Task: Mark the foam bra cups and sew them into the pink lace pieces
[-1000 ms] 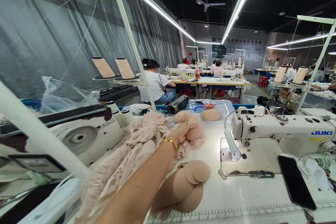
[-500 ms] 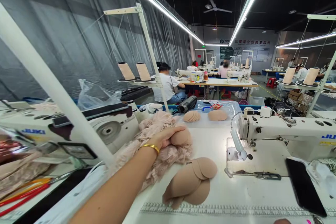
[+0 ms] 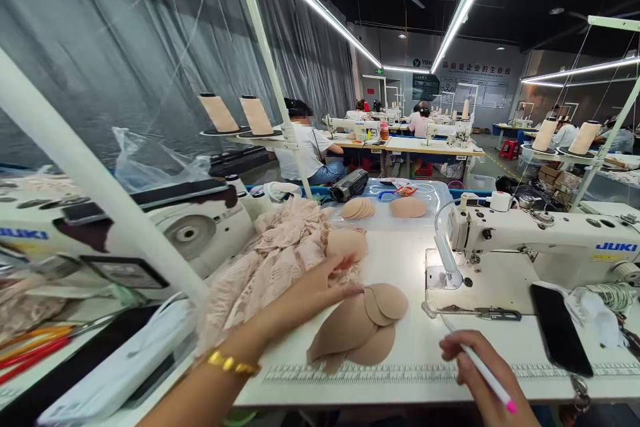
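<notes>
A: Where is the left hand (image 3: pixel 323 287)?

B: It is above the white table (image 3: pixel 425 347), between the lace fabric (image 3: pixel 270 250) and the pile of beige pads (image 3: pixel 350 330). Its thumb and fingers are spread apart, but blurred, so I cannot tell whether the thumb touches the pile.

A: And the right hand (image 3: pixel 493 361)?

B: It pinches a white pen (image 3: pixel 481 367) with a pink end, near the ruler strip (image 3: pixel 410 373). The palm is hidden from us, and the wrist is cut by the lower edge. The pen's far tip is difficult to see.

A: Can you count the pads?

B: In the pile, no, because they overlap. One single pad (image 3: pixel 345 242) lies on the lace fabric; its lower edge is unclear behind the left fingers.
</notes>
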### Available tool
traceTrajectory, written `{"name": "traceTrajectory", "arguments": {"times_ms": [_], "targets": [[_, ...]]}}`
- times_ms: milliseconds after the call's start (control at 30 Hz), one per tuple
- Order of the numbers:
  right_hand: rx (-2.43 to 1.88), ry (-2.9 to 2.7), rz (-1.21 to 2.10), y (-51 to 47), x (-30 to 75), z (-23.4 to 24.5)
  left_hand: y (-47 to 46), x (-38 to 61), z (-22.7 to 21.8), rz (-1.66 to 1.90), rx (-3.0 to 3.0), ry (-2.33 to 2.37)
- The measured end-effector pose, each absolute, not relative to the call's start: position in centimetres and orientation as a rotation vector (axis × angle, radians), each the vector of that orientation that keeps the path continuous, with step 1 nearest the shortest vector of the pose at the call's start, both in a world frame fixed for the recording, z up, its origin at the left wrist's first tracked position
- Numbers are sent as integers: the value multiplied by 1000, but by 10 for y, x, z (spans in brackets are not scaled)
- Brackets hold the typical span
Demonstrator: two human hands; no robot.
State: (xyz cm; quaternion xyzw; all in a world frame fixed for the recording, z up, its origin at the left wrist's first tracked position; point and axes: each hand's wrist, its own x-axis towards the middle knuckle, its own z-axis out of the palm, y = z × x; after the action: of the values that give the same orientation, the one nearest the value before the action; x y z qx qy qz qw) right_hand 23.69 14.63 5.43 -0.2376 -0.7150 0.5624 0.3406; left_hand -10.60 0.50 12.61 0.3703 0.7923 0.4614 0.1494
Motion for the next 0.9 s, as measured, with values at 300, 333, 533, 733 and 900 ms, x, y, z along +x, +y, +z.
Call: {"name": "traceTrajectory", "arguments": {"times_ms": [300, 333, 533, 733, 900], "targets": [[-132, -2387, 1124, 181, 93, 52, -38, -50, 48, 1042, 1435, 2386], [-107, -2368, 1128, 184, 91, 51, -36, -48, 46, 1069, 1467, 2353], [109, -2276, 1191, 194, 111, 57, -30, -48, 30, 1232, 1441, 2268], [249, -2260, 1283, 189, 111, 55, -28, -59, 19, 1101, 1599, 2529], [303, -2268, 1355, 186, 120, 63, -16, -50, 58, 816, 1685, 2268]]}}
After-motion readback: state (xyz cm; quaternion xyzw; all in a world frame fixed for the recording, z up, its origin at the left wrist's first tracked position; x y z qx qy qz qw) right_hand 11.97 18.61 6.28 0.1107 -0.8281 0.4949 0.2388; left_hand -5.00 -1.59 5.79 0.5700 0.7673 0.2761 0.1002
